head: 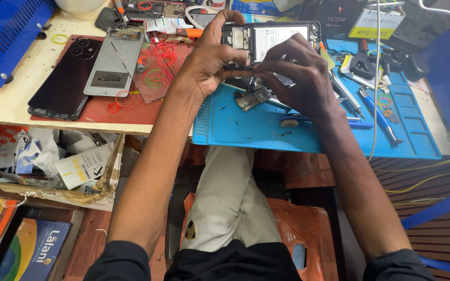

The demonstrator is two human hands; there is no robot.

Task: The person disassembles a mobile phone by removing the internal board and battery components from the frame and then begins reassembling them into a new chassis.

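My left hand (209,57) grips the left end of an opened smartphone (277,36), held above the blue repair mat (308,135) with its back cover off and the battery showing. My right hand (298,78) pinches at the phone's lower edge, fingers closed on a small dark part that I cannot make out. A loose circuit board (251,98) lies on the mat just below both hands.
A dark phone (63,78) and a grey back panel (113,62) lie on a red mat (131,112) with rubber bands at left. Screwdrivers and tweezers (376,112) rest on the mat's right. A blue box (6,36) stands far left. Boxes and papers sit under the bench.
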